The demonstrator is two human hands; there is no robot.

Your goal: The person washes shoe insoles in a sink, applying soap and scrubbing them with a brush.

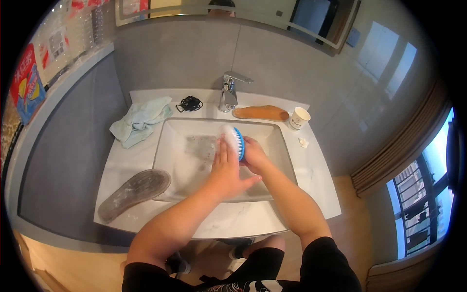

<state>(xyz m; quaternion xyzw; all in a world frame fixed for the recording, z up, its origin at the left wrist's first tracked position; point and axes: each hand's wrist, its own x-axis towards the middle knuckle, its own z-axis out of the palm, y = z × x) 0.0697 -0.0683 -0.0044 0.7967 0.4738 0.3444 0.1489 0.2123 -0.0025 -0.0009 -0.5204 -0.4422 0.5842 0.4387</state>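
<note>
Over the white sink basin [170,168], my right hand [253,155] is wrapped round a blue scrub brush [241,144] with white bristles facing left. White foam [227,132] covers the bristles' upper left side. My left hand [225,170] lies against the foamy bristles, fingers stretched out and thumb pointing right. At the left front of the counter rests a grey, dirty shoe [135,191], its sole turned up. Behind the basin are a bunched black shoelace [189,103] and an orange-brown insole [261,113], on either side of the chrome faucet [228,92].
A pale green cloth [140,119] lies crumpled at the counter's back left. A paper cup [299,118] stands at the back right, with a small white lump [303,142] in front. Grey dirt specks dot the basin floor. A mirror [272,19] hangs above.
</note>
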